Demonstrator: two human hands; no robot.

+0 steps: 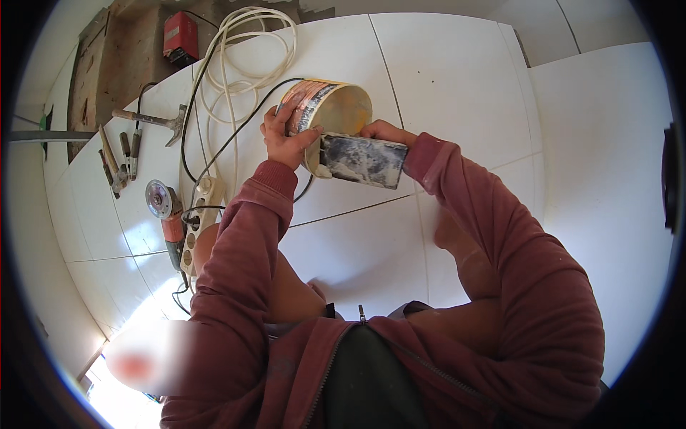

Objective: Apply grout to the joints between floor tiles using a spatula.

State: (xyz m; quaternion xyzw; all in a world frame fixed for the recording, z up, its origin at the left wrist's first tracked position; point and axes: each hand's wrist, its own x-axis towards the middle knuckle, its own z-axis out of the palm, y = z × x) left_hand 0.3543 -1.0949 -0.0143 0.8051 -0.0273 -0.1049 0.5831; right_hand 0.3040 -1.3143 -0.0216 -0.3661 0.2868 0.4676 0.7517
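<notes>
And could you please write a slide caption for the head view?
Left hand holds a tilted bucket, right hand a smeared float at its mouth, with a grinder on the tiles.

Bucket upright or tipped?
Tipped. The bucket lies over at an angle: its outer side wall faces up and its open mouth faces sideways toward the person's right. The left hand grips it.

The bucket (341, 107) is cream-coloured, its outer wall printed in orange and dark tones and smeared with pale paste. It is tipped over, its mouth turned to the right and toward the person; a yellow stain marks the inside. The trowel (363, 161), a dark, flat rectangle streaked white, slants slightly across the bucket's near rim, its right end jutting beyond the bucket. Its handle is hidden.
</notes>
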